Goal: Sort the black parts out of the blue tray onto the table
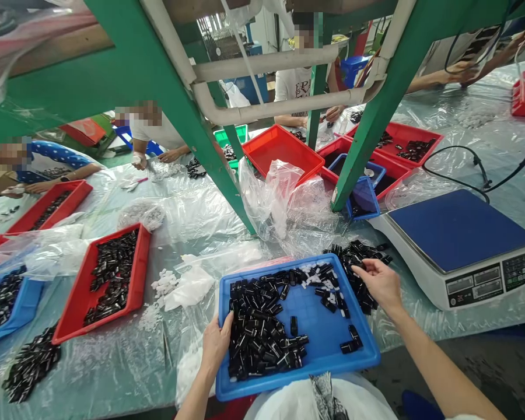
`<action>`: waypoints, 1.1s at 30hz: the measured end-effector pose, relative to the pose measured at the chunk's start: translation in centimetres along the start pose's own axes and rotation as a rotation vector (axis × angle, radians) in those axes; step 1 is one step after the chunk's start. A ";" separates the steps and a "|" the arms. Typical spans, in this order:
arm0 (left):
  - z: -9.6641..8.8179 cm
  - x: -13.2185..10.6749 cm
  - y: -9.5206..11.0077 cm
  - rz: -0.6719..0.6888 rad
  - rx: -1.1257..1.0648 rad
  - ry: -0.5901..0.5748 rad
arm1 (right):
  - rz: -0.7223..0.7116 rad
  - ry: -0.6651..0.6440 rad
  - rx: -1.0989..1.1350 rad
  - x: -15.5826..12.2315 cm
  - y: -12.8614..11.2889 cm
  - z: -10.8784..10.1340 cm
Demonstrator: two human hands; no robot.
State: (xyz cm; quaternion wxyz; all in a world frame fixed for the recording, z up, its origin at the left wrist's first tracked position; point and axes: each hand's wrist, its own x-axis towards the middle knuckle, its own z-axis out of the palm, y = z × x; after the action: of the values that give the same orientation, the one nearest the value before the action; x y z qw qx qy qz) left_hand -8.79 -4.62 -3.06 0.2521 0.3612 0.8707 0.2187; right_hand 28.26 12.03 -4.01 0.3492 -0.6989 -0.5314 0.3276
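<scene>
My left hand grips the near left rim of a blue plastic tray, with the thumb over the edge. Small black cylindrical parts lie heaped in the tray's left half, and several white bits lie among them near the far rim. My right hand rests at the tray's far right corner, with its fingers on a pile of the black parts spilling over the rim onto the table. I see nothing held in that hand.
A digital scale stands to the right. Red trays and blue trays hold more black parts on the plastic-sheeted table. Green steel frame legs rise ahead. Co-workers sit across the table.
</scene>
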 end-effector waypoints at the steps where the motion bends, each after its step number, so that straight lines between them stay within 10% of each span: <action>1: 0.0 0.0 0.0 -0.001 -0.002 -0.001 | -0.015 0.035 -0.071 0.6 0.4 -0.3; 8: 0.0 -0.2 0.3 -0.011 0.011 0.012 | -0.246 -0.014 -0.244 -3.0 -1.4 2.0; 14: 0.1 -0.4 0.3 0.015 -0.019 0.036 | -0.489 -0.872 -0.231 -10.2 -3.2 6.6; 17: 0.1 -0.5 0.2 0.012 -0.032 0.028 | -0.539 -1.084 -0.444 -11.8 -3.4 7.7; 27: 0.1 -0.4 -0.1 0.000 -0.040 0.000 | -0.490 -1.000 -0.370 -12.3 -2.7 7.4; 33: 0.1 -0.2 0.0 0.002 -0.023 0.005 | -0.372 -0.496 -0.052 -7.1 -1.7 3.9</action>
State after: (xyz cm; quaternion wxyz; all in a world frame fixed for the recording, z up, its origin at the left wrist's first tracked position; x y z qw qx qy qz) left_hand -8.62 -4.71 -3.05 0.2539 0.3589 0.8683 0.2297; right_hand 22.57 5.99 -4.06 0.2450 -0.4971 -0.7273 0.4048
